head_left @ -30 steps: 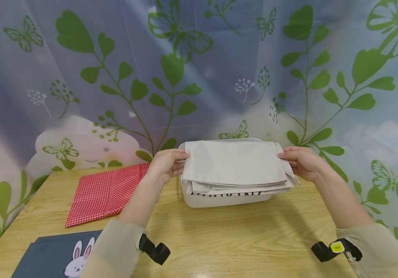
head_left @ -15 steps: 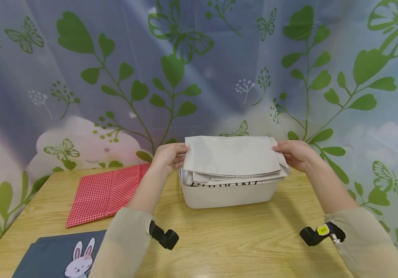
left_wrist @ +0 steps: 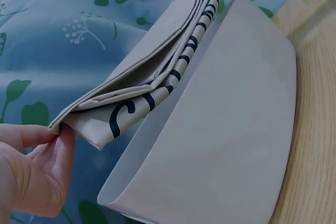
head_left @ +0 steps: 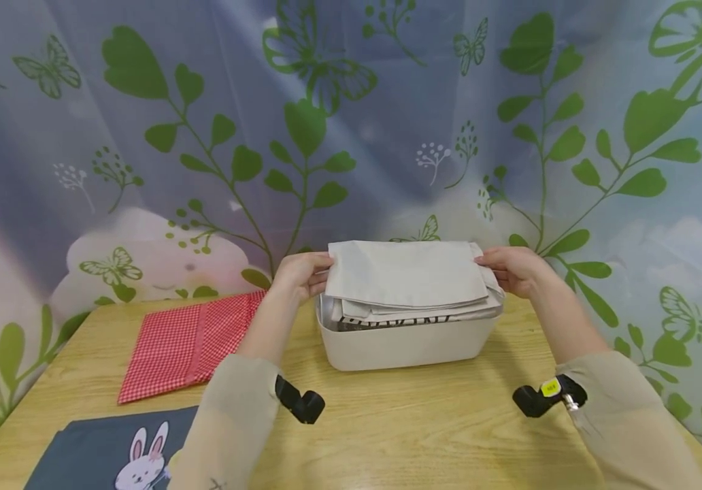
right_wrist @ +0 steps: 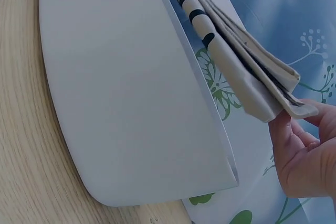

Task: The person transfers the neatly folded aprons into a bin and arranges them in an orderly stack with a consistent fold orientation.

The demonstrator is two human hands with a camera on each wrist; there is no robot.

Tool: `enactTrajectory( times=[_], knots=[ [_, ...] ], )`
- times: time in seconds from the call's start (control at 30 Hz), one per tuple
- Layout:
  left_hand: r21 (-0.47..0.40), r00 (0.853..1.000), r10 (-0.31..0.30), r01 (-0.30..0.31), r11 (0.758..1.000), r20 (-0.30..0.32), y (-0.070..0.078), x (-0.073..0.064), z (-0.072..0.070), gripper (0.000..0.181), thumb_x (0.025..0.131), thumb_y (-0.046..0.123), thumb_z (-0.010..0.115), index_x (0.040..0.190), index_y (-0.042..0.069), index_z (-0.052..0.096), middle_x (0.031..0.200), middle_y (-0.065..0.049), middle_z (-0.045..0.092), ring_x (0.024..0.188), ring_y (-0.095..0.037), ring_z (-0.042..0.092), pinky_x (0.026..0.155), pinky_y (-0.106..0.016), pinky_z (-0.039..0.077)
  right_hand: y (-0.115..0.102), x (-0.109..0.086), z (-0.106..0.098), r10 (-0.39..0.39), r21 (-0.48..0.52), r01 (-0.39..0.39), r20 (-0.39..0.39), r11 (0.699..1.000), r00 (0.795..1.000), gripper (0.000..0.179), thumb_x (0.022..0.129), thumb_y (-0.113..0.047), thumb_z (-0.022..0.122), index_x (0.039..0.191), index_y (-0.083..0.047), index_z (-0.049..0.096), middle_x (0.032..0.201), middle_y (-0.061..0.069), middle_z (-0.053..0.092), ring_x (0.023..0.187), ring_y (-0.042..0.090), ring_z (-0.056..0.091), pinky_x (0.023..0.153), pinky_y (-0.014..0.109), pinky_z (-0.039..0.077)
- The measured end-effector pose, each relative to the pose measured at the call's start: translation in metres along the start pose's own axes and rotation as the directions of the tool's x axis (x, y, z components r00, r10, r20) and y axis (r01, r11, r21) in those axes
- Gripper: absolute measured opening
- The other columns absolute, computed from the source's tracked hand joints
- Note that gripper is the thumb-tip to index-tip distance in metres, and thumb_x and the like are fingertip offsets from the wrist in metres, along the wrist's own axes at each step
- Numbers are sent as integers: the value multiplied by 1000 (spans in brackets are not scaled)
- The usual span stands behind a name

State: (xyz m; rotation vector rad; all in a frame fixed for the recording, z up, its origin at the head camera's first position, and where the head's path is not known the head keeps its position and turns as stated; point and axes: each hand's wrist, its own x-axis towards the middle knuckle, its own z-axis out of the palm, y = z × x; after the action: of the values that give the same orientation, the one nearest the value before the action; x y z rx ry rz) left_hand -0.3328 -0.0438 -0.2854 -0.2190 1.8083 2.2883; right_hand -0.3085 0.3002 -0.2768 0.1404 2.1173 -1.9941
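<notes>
A folded cream canvas cloth [head_left: 409, 272] with black lettering on its underside is held level over the mouth of a white plastic bin [head_left: 412, 347]. My left hand [head_left: 303, 273] pinches its left end between thumb and fingers. At the opposite end my right hand [head_left: 513, 271] grips it the same way. Several folded layers of the cloth [left_wrist: 134, 85] show in the left wrist view, with a gap between it and the bin's rim there. The right wrist view has the lettered cloth [right_wrist: 236, 72] tilted beside the bin's wall [right_wrist: 126, 87]. The bin's inside is mostly hidden by the cloth.
A red-and-white checked cloth [head_left: 170, 344] lies left of the bin on the wooden table [head_left: 400, 422]. Nearer, a dark blue folded cloth with a rabbit print [head_left: 90, 449] sits partly behind my left sleeve. A patterned curtain [head_left: 375, 136] hangs close behind the bin.
Both hands have carried the folded cloth slightly back, and the right hand has shifted left. More of the bin's front wall shows now. The checked and blue cloths lie as before.
</notes>
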Motion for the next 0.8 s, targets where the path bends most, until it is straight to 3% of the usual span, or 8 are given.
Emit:
enactTrajectory(
  times=[0.1,0.17,0.27,0.37,0.5,0.63,0.8],
  knots=[
    [11,1000,10,-10,1000,-11,1,3,1,37,87,-2,58,124,-3,55,89,-7,61,64,-13,61,63,-24,54,-1,4,-1,4,0,-4,3,1000,1000,68,94,-6,50,144,9,6,74,-10,63,71,2,62,69,18,51],
    [14,1000,10,-10,1000,-26,1,5,2,36,87,-2,58,123,-3,56,90,-8,60,63,-13,61,62,-24,54,-2,7,0,7,11,-7,-4,1000,1000,58,94,-5,50,140,9,18,74,-9,64,71,3,62,69,19,52],
    [15,999,5,-5,1000,-43,1,7,2,35,86,-3,58,122,-4,56,89,-8,61,61,-13,61,62,-24,55,-4,10,1,13,24,-13,-21,1000,1000,32,93,-4,51,122,2,39,72,-7,65,69,4,63,67,19,52],
    [16,998,11,-10,1000,-54,-1,10,2,35,86,-3,59,121,-4,57,86,-9,62,59,-13,61,61,-25,55,-5,12,2,19,28,-18,-34,999,999,17,92,-3,52,106,-3,44,71,-7,65,67,4,63,66,20,53],
    [26,998,16,-15,1000,-61,-4,14,3,35,85,-3,59,120,-4,58,81,-8,63,57,-12,61,58,-24,55,-3,16,3,28,-12,-29,-52,1000,998,32,91,-4,54,120,4,41,70,-8,64,67,3,63,66,20,53],
    [41,998,6,-3,999,-67,-8,16,3,34,85,-4,60,119,-4,59,75,-5,62,55,-12,60,56,-23,54,-1,18,4,38,-77,-44,-80,996,996,54,90,-4,55,135,10,29,69,-8,63,66,4,63,66,20,53],
    [77,998,15,-10,997,-68,-10,16,3,34,85,-3,60,118,-4,59,71,-4,62,54,-11,59,54,-23,54,0,20,4,47,-139,-63,-115,988,992,43,88,-3,56,127,9,39,68,-7,62,64,6,62,66,22,53]
  ],
)
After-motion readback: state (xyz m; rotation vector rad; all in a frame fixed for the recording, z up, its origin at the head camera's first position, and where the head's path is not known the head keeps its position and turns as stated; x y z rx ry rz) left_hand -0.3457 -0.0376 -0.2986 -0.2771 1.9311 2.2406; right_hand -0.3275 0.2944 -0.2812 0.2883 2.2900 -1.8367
